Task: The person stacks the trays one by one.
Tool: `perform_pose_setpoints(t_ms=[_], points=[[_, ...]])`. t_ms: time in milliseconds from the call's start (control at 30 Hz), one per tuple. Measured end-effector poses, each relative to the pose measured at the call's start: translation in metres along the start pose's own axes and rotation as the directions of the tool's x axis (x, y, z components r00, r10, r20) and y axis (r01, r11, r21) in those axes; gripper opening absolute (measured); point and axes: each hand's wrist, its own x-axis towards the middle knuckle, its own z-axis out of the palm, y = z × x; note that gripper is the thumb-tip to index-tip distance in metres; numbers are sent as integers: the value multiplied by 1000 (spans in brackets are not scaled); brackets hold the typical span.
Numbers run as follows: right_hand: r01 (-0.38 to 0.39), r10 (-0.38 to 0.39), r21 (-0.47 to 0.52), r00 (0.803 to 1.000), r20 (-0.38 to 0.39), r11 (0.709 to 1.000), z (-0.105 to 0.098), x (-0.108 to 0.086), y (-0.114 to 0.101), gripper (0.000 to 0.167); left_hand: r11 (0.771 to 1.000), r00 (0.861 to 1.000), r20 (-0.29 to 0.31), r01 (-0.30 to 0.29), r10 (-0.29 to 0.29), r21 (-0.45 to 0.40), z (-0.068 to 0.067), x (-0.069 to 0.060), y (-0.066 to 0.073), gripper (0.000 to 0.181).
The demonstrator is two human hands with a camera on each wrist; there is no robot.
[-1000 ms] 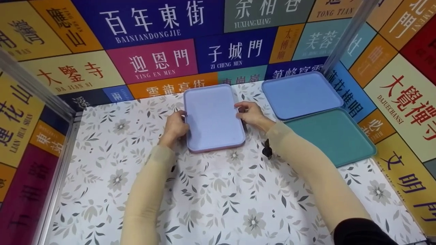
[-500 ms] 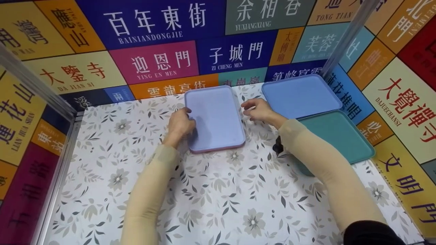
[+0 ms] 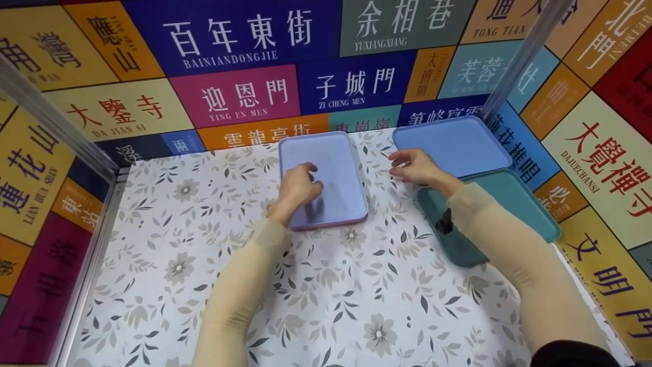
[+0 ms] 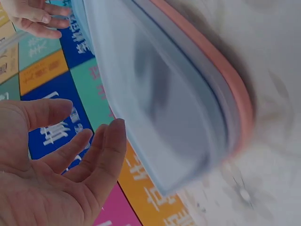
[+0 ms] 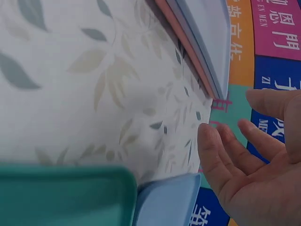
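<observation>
A stack of rectangular trays [image 3: 338, 176] lies near the back of the table, a pale lavender-blue one uppermost. In the left wrist view a coral tray [image 4: 243, 106] shows at the bottom of the stack. My left hand [image 3: 299, 186] hovers over the stack's left part, fingers loosely bent and holding nothing. My right hand [image 3: 418, 167], also holding nothing, is above the table between the stack and the blue tray [image 3: 453, 142], overlapping that tray's left edge in the head view. In front of the blue tray lies a green tray [image 3: 524, 201], partly hidden by the right forearm.
Floral-patterned cloth covers the table [image 3: 204, 285]. Panels with large printed characters form a back wall [image 3: 229, 61] and side walls. Metal posts [image 3: 530, 56] stand at the corners. A small dark object [image 3: 444, 221] is at the right wrist.
My right hand has let go of the stack's right edge and moved right. My left hand has released its left edge and shifted right over the top tray. The trays stay in place.
</observation>
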Motion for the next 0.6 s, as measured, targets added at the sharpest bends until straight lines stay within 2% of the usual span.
perform_pose_setpoints(t_ms=[267, 467, 600], points=[[41, -44, -97, 999, -32, 994, -29, -20, 21, 57, 999, 999, 43, -28, 29, -21, 23, -5, 31, 47], [21, -30, -141, 997, -64, 990, -51, -36, 39, 56, 998, 996, 70, -44, 47, -47, 42, -8, 57, 46], [-21, 12, -145, 998, -67, 989, -62, -45, 50, 57, 996, 995, 67, -65, 69, -55, 54, -13, 70, 46]])
